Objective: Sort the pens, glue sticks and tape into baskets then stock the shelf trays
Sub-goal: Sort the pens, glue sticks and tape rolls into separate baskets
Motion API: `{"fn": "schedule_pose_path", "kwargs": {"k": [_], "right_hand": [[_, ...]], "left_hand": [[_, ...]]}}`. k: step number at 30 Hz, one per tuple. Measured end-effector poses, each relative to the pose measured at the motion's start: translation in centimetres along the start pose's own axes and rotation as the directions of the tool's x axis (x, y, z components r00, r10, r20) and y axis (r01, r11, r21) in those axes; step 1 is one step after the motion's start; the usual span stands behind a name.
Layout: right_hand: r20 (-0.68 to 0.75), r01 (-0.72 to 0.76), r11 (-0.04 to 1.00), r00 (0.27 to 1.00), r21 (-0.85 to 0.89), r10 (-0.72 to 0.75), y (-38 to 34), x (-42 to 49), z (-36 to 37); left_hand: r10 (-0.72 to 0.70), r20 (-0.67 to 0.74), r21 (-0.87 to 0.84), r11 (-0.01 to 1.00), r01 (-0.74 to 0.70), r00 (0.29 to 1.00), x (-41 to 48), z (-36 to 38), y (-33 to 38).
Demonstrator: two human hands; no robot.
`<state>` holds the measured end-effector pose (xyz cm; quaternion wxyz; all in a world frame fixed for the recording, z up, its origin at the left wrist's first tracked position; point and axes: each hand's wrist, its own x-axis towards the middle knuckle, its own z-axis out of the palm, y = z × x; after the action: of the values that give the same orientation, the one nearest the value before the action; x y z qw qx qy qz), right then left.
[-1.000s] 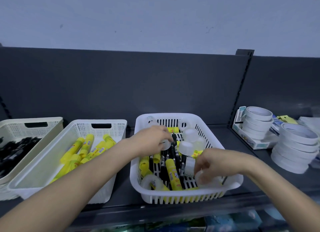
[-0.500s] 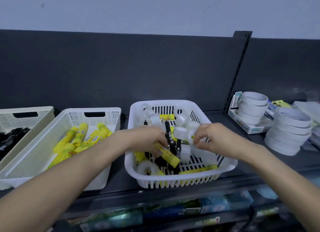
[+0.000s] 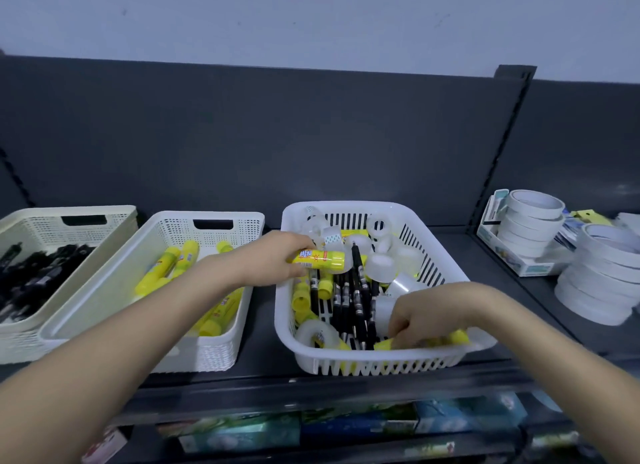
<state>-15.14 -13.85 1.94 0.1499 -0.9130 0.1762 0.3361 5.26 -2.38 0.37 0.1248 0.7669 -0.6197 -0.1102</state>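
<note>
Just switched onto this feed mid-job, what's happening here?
A person is sorting the mixed basket. Their left hand holds a yellow glue stick over it, while the right hand curls round another glue stick at the basket's near edge. Black pens and tape rolls lie mixed inside. The middle basket holds sorted glue sticks; the far-left basket holds sorted pens.
</note>
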Motion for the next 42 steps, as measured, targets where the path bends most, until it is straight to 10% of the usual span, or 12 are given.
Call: {"fn": "schedule_pose_path", "kwargs": {"k": [11, 21, 32, 38, 42], "right_hand": [[-0.540, 0.267, 0.752, 0.830, 0.603, 0.138, -3.9, 5.1, -1.7], [-0.511, 0.112, 0.798, 0.818, 0.592, 0.264, -8.0, 10.2, -1.7], [-0.610, 0.549, 0.312, 0.778, 0.776, 0.148, -9.5, 4.7, -4.4], [-0.528, 0.486, 0.319, 0.847, 0.814, 0.055, -15.8, 8.5, -5.8], [-0.542, 0.372, 0.610, 0.833, 0.700, 0.114, -17.8, 10.6, -5.7]], "left_hand": [[-0.140, -0.222, -0.132, 0.985, 0.112, 0.965, -2.2, -1.4, -2.8], [-0.272, -0.206, -0.152, 0.958, 0.244, 0.940, -5.0, -1.1, -6.0], [-0.397, -0.275, -0.179, 0.916, 0.359, 0.875, -6.2, -2.2, -7.7], [-0.594, -0.319, -0.158, 0.802, 0.576, 0.738, -8.8, -4.1, -10.7], [-0.599, -0.296, -0.178, 0.800, 0.573, 0.744, -9.8, -3.9, -11.9]]}}
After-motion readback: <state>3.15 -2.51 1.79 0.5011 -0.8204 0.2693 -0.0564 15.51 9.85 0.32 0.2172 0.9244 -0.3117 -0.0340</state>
